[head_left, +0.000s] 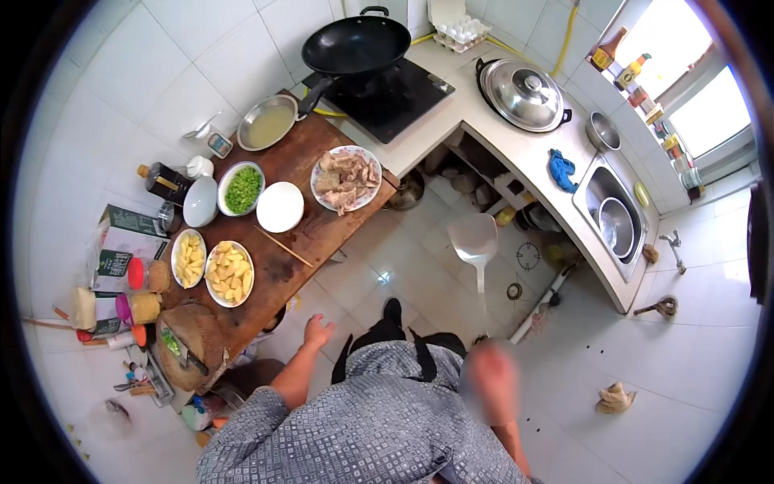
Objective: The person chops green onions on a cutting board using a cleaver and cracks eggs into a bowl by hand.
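My right hand [492, 375] is smeared by a blur and holds the handle end of a metal wok spatula [473, 236]. The spatula's broad blade points away from me, over the tiled floor. My left hand [318, 331] hangs low beside the wooden table [290, 274], fingers loosely apart, with nothing in it. A plate of meat pieces [348, 179] sits near the table's far right corner. Two dishes of cut yellow chunks [230, 273] and a bowl of chopped greens [243, 189] stand further left. A single chopstick [284, 246] lies near a white bowl [280, 207].
A black wok [356, 44] rests on the induction cooker [395, 101]. Right of it are a lidded pan [524, 93], a blue cloth [562, 169] and a sink [592, 181] holding a metal basin [616, 226]. A knife [193, 360] lies on the chopping block [205, 331]; jars line the wall.
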`<state>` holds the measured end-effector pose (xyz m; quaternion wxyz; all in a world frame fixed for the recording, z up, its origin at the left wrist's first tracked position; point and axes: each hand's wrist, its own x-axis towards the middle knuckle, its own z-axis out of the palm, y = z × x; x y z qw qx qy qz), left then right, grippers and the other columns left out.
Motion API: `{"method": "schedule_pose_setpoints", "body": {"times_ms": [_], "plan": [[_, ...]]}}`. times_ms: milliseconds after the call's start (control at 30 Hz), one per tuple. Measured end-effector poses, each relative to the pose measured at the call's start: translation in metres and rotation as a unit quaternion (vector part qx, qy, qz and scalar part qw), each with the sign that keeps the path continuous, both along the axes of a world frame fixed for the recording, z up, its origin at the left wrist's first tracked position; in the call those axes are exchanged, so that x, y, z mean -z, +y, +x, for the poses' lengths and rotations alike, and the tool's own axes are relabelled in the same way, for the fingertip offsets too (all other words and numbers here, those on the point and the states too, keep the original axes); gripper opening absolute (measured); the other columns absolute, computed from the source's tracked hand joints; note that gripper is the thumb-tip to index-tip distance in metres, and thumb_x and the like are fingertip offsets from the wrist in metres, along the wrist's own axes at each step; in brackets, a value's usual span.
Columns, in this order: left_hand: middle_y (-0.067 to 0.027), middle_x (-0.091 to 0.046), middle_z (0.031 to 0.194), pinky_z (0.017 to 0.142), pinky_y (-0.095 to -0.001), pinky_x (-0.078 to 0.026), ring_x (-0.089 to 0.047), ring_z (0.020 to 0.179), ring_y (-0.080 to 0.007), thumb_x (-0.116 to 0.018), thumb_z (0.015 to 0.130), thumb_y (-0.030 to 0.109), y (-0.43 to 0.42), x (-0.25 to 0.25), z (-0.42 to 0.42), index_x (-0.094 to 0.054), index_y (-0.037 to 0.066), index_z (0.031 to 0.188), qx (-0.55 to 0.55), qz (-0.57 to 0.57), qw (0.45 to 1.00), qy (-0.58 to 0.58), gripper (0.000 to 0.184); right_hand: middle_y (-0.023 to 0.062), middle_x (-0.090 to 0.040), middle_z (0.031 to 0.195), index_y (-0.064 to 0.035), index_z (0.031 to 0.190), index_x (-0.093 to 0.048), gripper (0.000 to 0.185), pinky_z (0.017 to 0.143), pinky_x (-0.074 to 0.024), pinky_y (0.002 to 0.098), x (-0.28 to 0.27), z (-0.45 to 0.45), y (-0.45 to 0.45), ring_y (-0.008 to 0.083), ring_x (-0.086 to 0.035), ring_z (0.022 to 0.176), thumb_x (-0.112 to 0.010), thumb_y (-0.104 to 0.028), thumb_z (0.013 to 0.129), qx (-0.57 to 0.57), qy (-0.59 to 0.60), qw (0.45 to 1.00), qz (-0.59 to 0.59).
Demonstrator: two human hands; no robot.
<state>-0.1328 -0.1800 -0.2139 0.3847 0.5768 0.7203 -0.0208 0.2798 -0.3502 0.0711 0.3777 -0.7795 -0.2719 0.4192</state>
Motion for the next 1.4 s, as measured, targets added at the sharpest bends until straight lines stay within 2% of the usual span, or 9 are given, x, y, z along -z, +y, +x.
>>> {"method": "schedule_pose_setpoints", "body": {"times_ms": [167, 267, 333, 467, 700, 800, 1067, 1333, 1400], "plan": [[-0.0238, -0.064, 0.128, 0.105, -0.0416, -0.046, -0.060, 0.122, -0.0364, -0.075, 0.082, 0.036, -0.005, -0.004, -0.007, -0.060, 0.000, 0.129, -0.042, -0.001, 0.999, 0.029, 0.061, -0.0002, -0.061, 0.087, -0.0072, 0.101, -0.064, 0.011, 0.071, -0.0490, 0.0302, 0.018, 0.024, 0.011, 0.0123, -0.057, 0.082, -0.064, -0.017, 0.096, -0.013, 0.061, 0.997, 0.035], [-0.0231, -0.065, 0.128, 0.105, -0.0418, -0.047, -0.060, 0.122, -0.0366, -0.075, 0.083, 0.036, -0.024, 0.008, -0.010, -0.061, 0.000, 0.129, -0.077, -0.004, 0.997, 0.029, 0.061, -0.0033, -0.060, 0.078, -0.0060, 0.099, -0.065, 0.014, 0.063, -0.0466, 0.0274, 0.027, 0.041, 0.020, 0.0090, -0.055, 0.071, -0.068, -0.018, 0.093, -0.026, 0.064, 0.996, 0.062], [-0.0228, -0.065, 0.128, 0.104, -0.0418, -0.047, -0.060, 0.121, -0.0367, -0.075, 0.083, 0.036, -0.034, 0.003, -0.004, -0.061, 0.000, 0.129, -0.092, -0.010, 0.995, 0.021, 0.060, -0.0038, -0.058, 0.076, -0.0026, 0.105, -0.065, 0.019, 0.057, -0.0420, 0.0237, -0.001, 0.045, 0.045, 0.0056, -0.051, 0.066, -0.067, -0.020, 0.096, 0.065, 0.176, 0.982, -0.027], [-0.0235, -0.065, 0.128, 0.104, -0.0415, -0.047, -0.060, 0.121, -0.0370, -0.074, 0.083, 0.037, -0.057, -0.019, 0.023, -0.062, -0.001, 0.128, -0.114, -0.016, 0.993, 0.030, 0.060, -0.0058, -0.054, 0.069, -0.0035, 0.106, -0.065, 0.018, 0.048, -0.0327, 0.0203, 0.005, 0.073, 0.054, 0.0029, -0.045, 0.055, -0.066, -0.020, 0.098, 0.033, 0.147, 0.989, -0.007], [-0.0239, -0.064, 0.128, 0.105, -0.0418, -0.046, -0.059, 0.122, -0.0379, -0.073, 0.081, 0.039, -0.109, -0.015, 0.038, -0.065, -0.001, 0.124, -0.167, 0.007, 0.986, 0.024, 0.060, -0.0050, -0.054, 0.069, -0.0035, 0.105, -0.065, 0.017, 0.046, -0.0317, 0.0211, 0.015, 0.115, 0.064, 0.0035, -0.044, 0.054, -0.066, -0.018, 0.098, 0.017, 0.169, 0.985, 0.008], [-0.0241, -0.064, 0.129, 0.105, -0.0422, -0.046, -0.059, 0.122, -0.0377, -0.073, 0.082, 0.040, -0.126, -0.032, 0.049, -0.064, -0.001, 0.126, -0.184, 0.024, 0.982, 0.038, 0.061, -0.0045, -0.053, 0.068, -0.0039, 0.103, -0.065, 0.016, 0.045, -0.0311, 0.0214, 0.012, 0.124, 0.072, 0.0039, -0.043, 0.052, -0.066, -0.019, 0.098, 0.003, 0.182, 0.983, -0.014], [-0.0243, -0.064, 0.126, 0.103, -0.0430, -0.048, -0.060, 0.120, -0.0393, -0.074, 0.083, 0.042, -0.200, -0.045, 0.058, -0.065, -0.001, 0.123, -0.247, 0.023, 0.967, 0.055, 0.060, -0.0033, -0.053, 0.068, -0.0032, 0.102, -0.064, 0.018, 0.044, -0.0317, 0.0216, 0.013, 0.127, 0.099, 0.0047, -0.043, 0.050, -0.064, -0.020, 0.098, -0.091, 0.204, 0.975, -0.020], [-0.0258, -0.066, 0.123, 0.103, -0.0435, -0.048, -0.061, 0.118, -0.0400, -0.074, 0.082, 0.042, -0.253, -0.018, 0.051, -0.065, -0.004, 0.121, -0.248, -0.004, 0.968, 0.049, 0.061, -0.0033, -0.054, 0.068, -0.0033, 0.102, -0.064, 0.016, 0.045, -0.0326, 0.0207, 0.014, 0.108, 0.102, 0.0047, -0.044, 0.052, -0.065, -0.019, 0.097, -0.122, 0.177, 0.976, -0.020], [-0.0257, -0.066, 0.123, 0.103, -0.0433, -0.048, -0.061, 0.117, -0.0402, -0.075, 0.081, 0.041, -0.251, -0.010, 0.047, -0.066, -0.005, 0.121, -0.279, 0.006, 0.960, 0.031, 0.061, -0.0031, -0.056, 0.070, -0.0027, 0.101, -0.065, 0.019, 0.049, -0.0364, 0.0217, 0.016, 0.100, 0.102, 0.0048, -0.048, 0.055, -0.067, -0.022, 0.097, -0.125, 0.189, 0.974, -0.031]]}}
